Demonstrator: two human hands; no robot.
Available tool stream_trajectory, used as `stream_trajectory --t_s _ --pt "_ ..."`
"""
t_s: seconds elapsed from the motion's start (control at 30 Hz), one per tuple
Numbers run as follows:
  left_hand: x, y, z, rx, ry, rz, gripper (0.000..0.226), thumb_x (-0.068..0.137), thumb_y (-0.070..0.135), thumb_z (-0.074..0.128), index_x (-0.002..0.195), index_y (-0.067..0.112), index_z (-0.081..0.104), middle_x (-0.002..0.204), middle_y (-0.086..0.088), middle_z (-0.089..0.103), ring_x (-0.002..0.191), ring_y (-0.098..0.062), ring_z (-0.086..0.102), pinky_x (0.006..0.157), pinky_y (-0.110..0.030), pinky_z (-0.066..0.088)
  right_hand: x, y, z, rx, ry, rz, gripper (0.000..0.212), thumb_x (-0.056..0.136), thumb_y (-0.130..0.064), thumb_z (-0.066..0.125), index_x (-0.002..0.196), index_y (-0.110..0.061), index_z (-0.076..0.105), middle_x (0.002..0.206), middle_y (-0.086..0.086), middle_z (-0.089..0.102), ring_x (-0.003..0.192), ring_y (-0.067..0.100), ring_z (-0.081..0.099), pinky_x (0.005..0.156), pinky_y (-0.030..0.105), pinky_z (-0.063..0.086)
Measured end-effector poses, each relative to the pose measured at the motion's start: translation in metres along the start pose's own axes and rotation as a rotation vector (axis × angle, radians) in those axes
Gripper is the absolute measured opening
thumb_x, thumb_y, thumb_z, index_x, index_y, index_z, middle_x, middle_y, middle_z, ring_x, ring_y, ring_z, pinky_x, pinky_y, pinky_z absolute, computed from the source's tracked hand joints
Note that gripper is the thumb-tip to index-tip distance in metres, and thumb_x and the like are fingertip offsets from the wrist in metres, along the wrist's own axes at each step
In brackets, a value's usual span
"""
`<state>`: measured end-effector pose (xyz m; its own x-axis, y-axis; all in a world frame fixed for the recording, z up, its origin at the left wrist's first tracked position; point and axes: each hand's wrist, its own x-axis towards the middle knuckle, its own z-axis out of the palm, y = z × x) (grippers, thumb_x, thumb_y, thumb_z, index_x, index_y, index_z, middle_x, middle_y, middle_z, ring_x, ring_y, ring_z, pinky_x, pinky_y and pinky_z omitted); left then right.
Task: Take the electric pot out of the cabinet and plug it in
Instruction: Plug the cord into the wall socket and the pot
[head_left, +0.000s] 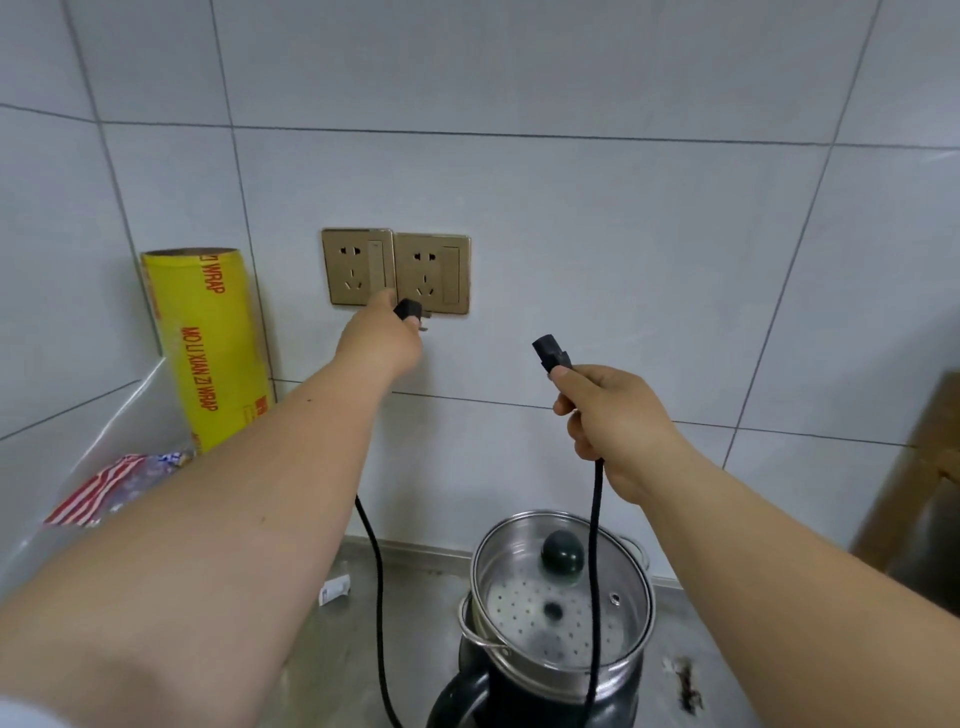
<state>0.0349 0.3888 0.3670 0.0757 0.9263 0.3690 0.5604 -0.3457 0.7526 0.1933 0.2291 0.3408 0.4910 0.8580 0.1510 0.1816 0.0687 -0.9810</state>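
Grey wall tiles (623, 218) carry two gold sockets (396, 273) above the steel tabletop (415, 597). Left hand (382, 340) has its fingers clamped on the plug (409, 310) just below the sockets; right hand (613, 421) grips the cord (596, 571) below its connector (552, 354). Electric pot (561, 613) stands at the tabletop's near edge.

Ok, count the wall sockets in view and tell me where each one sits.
2, side by side on the tiled wall. The left socket is above the left hand, which holds the plug. The right socket adjoins it, just above that plug. None looks hidden.
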Motion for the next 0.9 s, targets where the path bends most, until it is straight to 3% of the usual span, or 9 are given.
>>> stream_trajectory --t_s 0.2,0.37,0.7,0.8,0.9 --pt "0.027 -0.006 0.008 -0.136 0.131 0.082 0.035 0.085 0.030 0.059 0.115 0.013 0.059 0.114 -0.009 0.064 0.097 -0.027 0.059 0.072 -0.027 0.039 0.009 0.005 0.008 -0.015 0.029 0.015 0.020 0.088 -0.027 0.055 0.072 -0.018 0.063 0.064 -0.001 0.054 0.038 0.011 0.033 0.038 0.020 0.028" --pt "0.033 -0.007 0.015 -0.199 0.185 0.108 0.032 0.082 0.031 0.064 0.106 0.010 0.060 0.103 -0.009 0.066 0.085 -0.024 0.058 0.069 -0.028 0.041 0.012 0.006 0.015 -0.047 0.054 0.014 0.023 0.088 -0.028 0.055 0.069 -0.019 0.061 0.063 -0.002 0.055 0.042 0.013 0.034 0.039 0.023 0.029" --pt "0.038 -0.005 0.023 -0.120 0.227 0.136 0.034 0.082 0.031 0.065 0.099 0.003 0.057 0.098 -0.014 0.063 0.084 -0.031 0.058 0.063 -0.031 0.039 0.012 0.005 0.026 -0.069 0.029 -0.032 0.024 0.087 -0.029 0.056 0.065 -0.023 0.062 0.056 -0.009 0.056 0.041 0.011 0.036 0.039 0.022 0.031" --pt "0.043 0.003 0.023 -0.015 0.209 0.147 0.034 0.082 0.030 0.066 0.093 0.001 0.056 0.086 -0.013 0.058 0.078 -0.030 0.054 0.058 -0.031 0.033 0.014 0.005 0.031 -0.098 0.014 -0.062 0.019 0.087 -0.031 0.056 0.071 -0.024 0.064 0.058 -0.010 0.057 0.046 0.010 0.040 0.047 0.024 0.033" --pt "0.048 0.008 0.024 0.064 0.200 0.152 0.034 0.081 0.033 0.066 0.087 0.002 0.054 0.087 -0.017 0.062 0.071 -0.027 0.047 0.047 -0.030 0.025 0.020 0.001 0.039 -0.070 0.034 -0.077 0.010 0.085 -0.031 0.058 0.079 -0.025 0.061 0.064 -0.005 0.052 0.053 0.013 0.041 0.053 0.026 0.032"
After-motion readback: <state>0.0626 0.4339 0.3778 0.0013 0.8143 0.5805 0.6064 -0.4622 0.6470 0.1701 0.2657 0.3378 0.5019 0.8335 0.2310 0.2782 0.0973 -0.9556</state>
